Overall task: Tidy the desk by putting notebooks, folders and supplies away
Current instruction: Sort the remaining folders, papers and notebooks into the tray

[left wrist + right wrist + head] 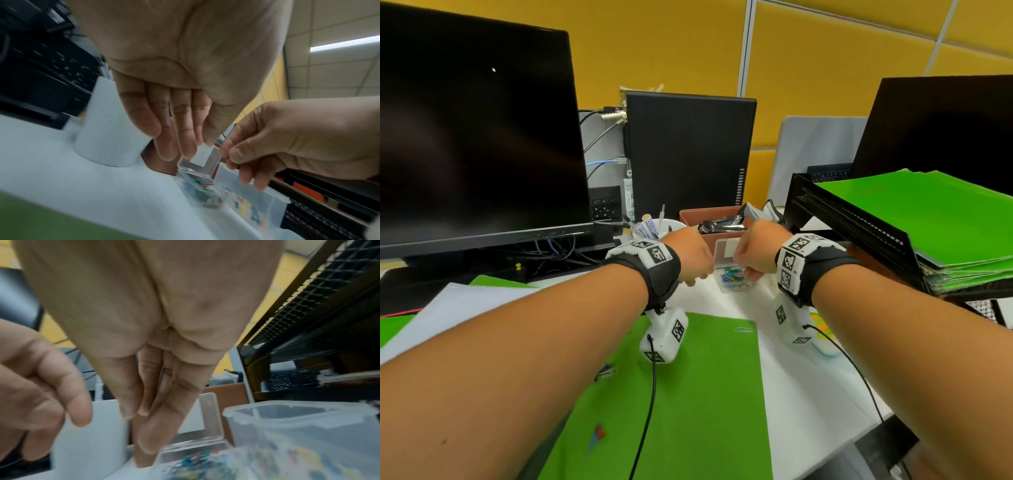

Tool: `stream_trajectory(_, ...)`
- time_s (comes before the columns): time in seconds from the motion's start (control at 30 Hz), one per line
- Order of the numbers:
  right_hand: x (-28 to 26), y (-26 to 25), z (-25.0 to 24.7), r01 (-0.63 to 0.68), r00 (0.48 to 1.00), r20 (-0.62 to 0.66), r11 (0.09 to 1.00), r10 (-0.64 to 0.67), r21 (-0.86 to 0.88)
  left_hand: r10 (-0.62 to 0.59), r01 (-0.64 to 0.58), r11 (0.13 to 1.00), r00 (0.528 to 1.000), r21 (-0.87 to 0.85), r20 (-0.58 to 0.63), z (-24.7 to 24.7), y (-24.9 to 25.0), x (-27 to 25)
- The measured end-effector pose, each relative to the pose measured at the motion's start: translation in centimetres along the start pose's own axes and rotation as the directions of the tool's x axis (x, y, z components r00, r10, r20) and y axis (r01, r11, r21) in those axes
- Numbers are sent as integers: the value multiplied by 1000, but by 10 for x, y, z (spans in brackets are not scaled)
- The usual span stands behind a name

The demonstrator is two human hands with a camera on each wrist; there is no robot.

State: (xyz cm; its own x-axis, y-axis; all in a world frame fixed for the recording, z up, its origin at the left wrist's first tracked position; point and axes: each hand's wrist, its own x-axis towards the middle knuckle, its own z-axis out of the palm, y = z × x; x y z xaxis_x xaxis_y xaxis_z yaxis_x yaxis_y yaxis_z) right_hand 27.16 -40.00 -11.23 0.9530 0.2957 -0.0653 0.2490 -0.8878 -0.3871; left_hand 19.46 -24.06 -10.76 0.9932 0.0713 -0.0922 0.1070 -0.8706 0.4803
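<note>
Both hands sit over the small clear clip box (732, 274), which stands open on the desk (798, 387) with its lid (726, 251) raised and coloured clips inside. The left hand (690, 255) has straight, relaxed fingers and holds nothing. The right hand (755, 251) has its thumb and fingers brought together near the lid; whether they pinch anything I cannot tell.

Progress looks partial. A stack of green folders (935, 219) already lies in the black tray (859, 226) right of the box. Still out, nearer than the box: a green folder (705, 394) carrying a stray clip (743, 329), white papers (448, 308) to the left, and a larger clear tub (298, 434) beside the box.
</note>
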Motion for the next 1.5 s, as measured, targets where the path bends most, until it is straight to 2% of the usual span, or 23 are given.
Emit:
stream_trajectory(0.03,-8,-9,2,39,998,50,999,-40,28,9,-9,1000,1000,-13,3,-4,-5,-7)
stream_trajectory(0.13,-44,-38,15,136,963,242,990,-121,-44,-45,45,999,999,-19,-8,-11,-28,-28)
stream_trajectory(0.33,-85,-78,59,285,907,331,958,-259,-30,-135,131,980,991,150,22,-24,-77,-77)
stream_trajectory(0.5,-93,-105,86,334,905,309,938,-293,-88,-220,210,959,975,189,36,-23,-117,-113)
stream_trajectory(0.6,-91,-119,95,323,917,301,930,-261,-176,-237,228,969,967,100,90,-16,-128,-126)
stream_trajectory(0.77,-69,-135,117,249,952,242,934,-187,-257,-165,159,986,976,52,139,-9,-127,-130)
stream_trajectory(0.87,-62,-142,127,295,945,231,910,-232,-292,-138,119,985,976,121,168,-3,-127,-128)
stream_trajectory(0.93,-61,-146,131,320,940,219,896,-260,-307,-127,100,981,978,166,163,2,-127,-128)
stream_trajectory(1.17,-68,-147,125,262,962,161,905,-220,-334,-113,80,969,985,234,128,3,-127,-135)
stream_trajectory(1.37,-77,-145,121,279,957,167,903,-236,-325,-142,109,950,985,292,94,9,-121,-139)
stream_trajectory(1.5,-84,-144,121,296,947,214,906,-238,-304,-146,113,950,985,291,93,7,-123,-141)
